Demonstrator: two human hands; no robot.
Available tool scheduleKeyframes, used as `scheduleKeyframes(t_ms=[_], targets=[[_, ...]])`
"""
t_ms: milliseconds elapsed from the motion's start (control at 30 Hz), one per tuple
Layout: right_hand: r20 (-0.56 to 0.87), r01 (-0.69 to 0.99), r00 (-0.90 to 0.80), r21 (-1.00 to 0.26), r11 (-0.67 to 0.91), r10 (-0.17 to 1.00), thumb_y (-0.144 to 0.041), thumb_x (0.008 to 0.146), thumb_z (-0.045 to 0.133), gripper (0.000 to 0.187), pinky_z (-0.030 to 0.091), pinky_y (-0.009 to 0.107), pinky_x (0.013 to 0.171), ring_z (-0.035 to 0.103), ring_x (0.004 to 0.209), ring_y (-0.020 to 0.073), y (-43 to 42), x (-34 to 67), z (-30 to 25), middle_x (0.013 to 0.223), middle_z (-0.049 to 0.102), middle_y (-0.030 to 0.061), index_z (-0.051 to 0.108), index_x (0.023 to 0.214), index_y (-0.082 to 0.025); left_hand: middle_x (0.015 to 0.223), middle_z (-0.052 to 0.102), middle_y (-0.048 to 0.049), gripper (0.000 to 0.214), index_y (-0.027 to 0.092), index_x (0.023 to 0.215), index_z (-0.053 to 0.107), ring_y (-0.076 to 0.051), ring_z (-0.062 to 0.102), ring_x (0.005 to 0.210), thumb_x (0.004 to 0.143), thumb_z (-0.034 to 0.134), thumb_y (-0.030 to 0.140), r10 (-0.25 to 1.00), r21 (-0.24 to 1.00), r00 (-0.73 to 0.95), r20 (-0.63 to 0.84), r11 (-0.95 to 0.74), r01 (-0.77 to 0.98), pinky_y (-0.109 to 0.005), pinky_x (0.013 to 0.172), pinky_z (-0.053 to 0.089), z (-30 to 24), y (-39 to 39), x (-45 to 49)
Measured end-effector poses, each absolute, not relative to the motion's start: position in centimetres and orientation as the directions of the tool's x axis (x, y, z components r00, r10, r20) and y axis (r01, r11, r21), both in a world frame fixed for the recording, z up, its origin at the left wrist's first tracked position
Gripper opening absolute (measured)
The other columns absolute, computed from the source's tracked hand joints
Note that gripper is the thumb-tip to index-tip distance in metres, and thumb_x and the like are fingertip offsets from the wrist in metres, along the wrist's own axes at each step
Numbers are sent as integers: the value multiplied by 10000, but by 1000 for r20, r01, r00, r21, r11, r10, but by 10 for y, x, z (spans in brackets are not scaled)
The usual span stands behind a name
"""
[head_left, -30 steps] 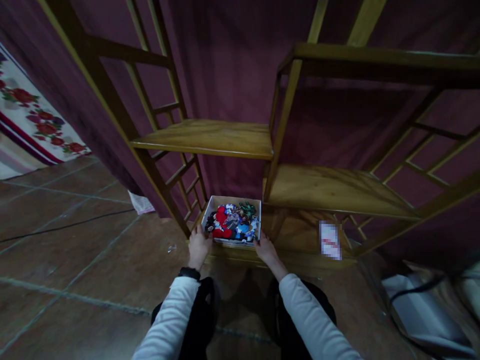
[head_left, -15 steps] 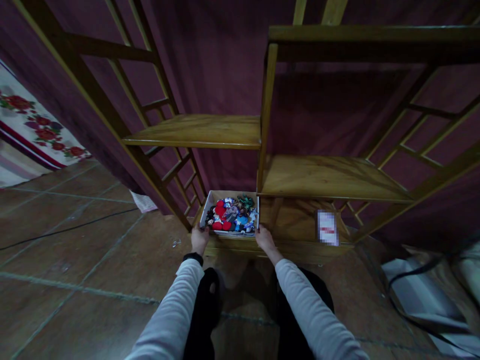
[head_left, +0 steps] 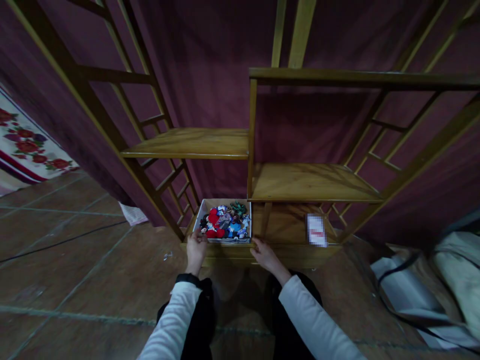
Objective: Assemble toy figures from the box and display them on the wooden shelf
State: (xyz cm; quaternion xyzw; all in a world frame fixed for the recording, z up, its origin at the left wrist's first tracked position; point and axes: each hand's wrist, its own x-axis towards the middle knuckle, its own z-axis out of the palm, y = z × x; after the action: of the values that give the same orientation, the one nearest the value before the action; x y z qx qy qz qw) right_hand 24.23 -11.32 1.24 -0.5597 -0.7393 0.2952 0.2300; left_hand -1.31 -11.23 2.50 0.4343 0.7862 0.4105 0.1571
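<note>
A shallow white cardboard box [head_left: 224, 240] sits on the bottom shelf, in the left part of the wooden rack. Small bundled items [head_left: 225, 222] in red, blue, green and black fill it; their kind is too small to make out. My left hand [head_left: 195, 251], with a black band at the wrist, is at the box's front left corner, its fingers a little apart. Whether its fingertips still touch the box I cannot tell. Beside the front right corner, at the shelf's front edge, is my right hand [head_left: 265, 256], fingers loosely stretched and not wrapped round the box.
The wooden rack's upper left shelf [head_left: 187, 142] and right shelf [head_left: 313, 182] overhang the bottom level. A blurred white and red packet [head_left: 317, 230] lies at the bottom right. A dark cable [head_left: 63, 241] crosses the tiled floor; bags [head_left: 407, 285] stand on the right.
Both hands have loosened from the box's front corners, the right one drawing slightly away. The box stays in the left compartment. The view has shifted a little.
</note>
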Motion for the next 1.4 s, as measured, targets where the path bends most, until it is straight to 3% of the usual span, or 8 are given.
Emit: scheduleKeyframes(t_ms=[100,200,333,400,600,900,1200,1400], targets=[[-9,543,-323,-820,178,946,-226,805,458,325,481,283,767,628,833,165,-142,270,19,946,673,39,588,1103,-211,931,668,-84,315,123,1006,625,-197,615,856,720,524,209,879,865,-472,70,183,468,-296,766,473,29,-119,3],[112,410,-306,-881,237,946,-225,811,442,301,477,295,779,621,841,164,-167,294,29,944,668,34,620,1053,-231,871,678,-73,329,127,975,642,-202,618,835,689,573,276,928,932,-372,-16,149,331,-304,741,477,30,-128,17],[238,367,-176,-884,288,955,-204,814,442,263,471,290,795,614,869,162,-182,307,38,953,652,44,646,980,-228,862,679,-89,468,125,994,630,-206,633,786,609,665,390,953,970,-208,-220,237,61,-312,691,485,29,-138,36],[249,396,-158,-871,292,956,-181,816,435,265,469,281,794,616,866,157,-179,307,39,938,654,41,648,967,-228,849,681,-91,484,125,955,638,-206,637,769,564,697,405,948,956,-144,-285,292,27,-314,687,485,27,-139,47],[131,614,-199,-756,228,971,-140,808,438,266,440,261,839,615,915,158,-161,297,36,977,668,43,645,959,-211,764,679,-59,386,134,816,654,-215,623,793,540,665,404,984,942,-129,-121,155,299,-320,716,479,21,-128,68],[-45,819,-295,-526,228,954,-199,827,419,289,442,301,808,618,947,193,-152,276,42,1028,672,33,615,1027,-270,804,684,-78,350,122,903,644,-228,628,797,653,549,349,992,850,-118,35,32,525,-337,717,488,31,-104,66],[-91,824,-380,-486,292,921,-201,829,414,310,435,292,810,617,955,188,-124,250,41,1005,680,49,603,1065,-270,1185,530,-140,434,126,1203,491,-248,492,1095,787,431,231,911,360,-19,413,-144,922,-377,930,385,26,-57,72],[-66,809,-434,-467,356,899,-208,842,376,311,453,288,760,638,895,187,-117,236,34,968,689,53,599,1052,-263,1196,512,-177,438,103,1232,461,-307,439,1102,832,386,264,916,65,82,393,-117,991,-428,896,335,32,-36,90]])
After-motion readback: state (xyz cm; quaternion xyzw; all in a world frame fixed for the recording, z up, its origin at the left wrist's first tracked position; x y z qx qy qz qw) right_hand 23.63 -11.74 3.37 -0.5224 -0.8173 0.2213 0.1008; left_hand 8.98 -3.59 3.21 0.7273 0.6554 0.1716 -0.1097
